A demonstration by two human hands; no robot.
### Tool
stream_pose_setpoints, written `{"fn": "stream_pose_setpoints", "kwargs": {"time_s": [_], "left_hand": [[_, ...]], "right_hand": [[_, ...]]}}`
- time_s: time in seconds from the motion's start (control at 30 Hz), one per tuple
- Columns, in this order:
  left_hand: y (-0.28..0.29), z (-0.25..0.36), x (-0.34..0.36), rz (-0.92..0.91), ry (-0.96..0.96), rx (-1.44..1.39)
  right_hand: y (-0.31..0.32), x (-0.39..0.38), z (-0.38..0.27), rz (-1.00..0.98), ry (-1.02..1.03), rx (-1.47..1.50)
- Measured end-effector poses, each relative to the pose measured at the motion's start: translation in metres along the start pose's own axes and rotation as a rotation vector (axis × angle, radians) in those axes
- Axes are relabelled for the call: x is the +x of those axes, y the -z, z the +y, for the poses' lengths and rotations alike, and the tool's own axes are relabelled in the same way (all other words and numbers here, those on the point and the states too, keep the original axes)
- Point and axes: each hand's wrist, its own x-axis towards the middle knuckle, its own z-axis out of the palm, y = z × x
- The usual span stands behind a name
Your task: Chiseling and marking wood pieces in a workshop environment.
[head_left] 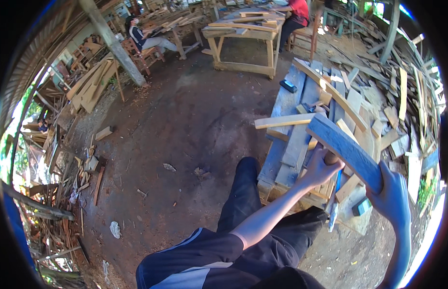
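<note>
My right hand (391, 195) is closed around the near end of a thick, straight wooden block (345, 150), which slants up and to the left above a low bench. Below the block's middle, my left hand (322, 169) is curled shut with a brown, rounded end (332, 158) showing at its fingers; the rest of that thing is hidden. The weathered plank bench (281, 164) carries a pale wooden strip (284, 121), partly behind the block, and a long, slightly curved wooden piece (346, 105). A dark phone-like device (288, 86) lies at the bench's far left edge.
Right of the bench is a large heap of scrap boards (402, 91). A small blue-and-white box (362, 207) sits near my right forearm. Farther off, a worktable (245, 34) holds boards, with one seated person (146, 38) left and another in red (297, 14) right.
</note>
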Motion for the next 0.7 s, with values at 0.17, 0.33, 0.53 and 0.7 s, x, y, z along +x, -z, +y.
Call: {"fn": "stream_pose_setpoints", "kwargs": {"time_s": [0.17,0.33,0.53,0.7], "left_hand": [[0.002,-0.015,0.002,0.038,-0.205,0.135],[-0.011,-0.015,0.004,-0.013,-0.185,-0.086],[-0.008,-0.004,0.003,-0.078,-0.052,0.094],[-0.01,-0.006,0.004,-0.082,-0.053,0.002]], "right_hand": [[-0.001,0.001,-0.014,-0.048,-0.067,0.035],[-0.003,-0.001,-0.004,-0.127,-0.128,0.096],[-0.012,-0.005,0.003,-0.081,-0.178,0.099],[-0.008,-0.003,0.0,-0.089,-0.153,0.095]]}}
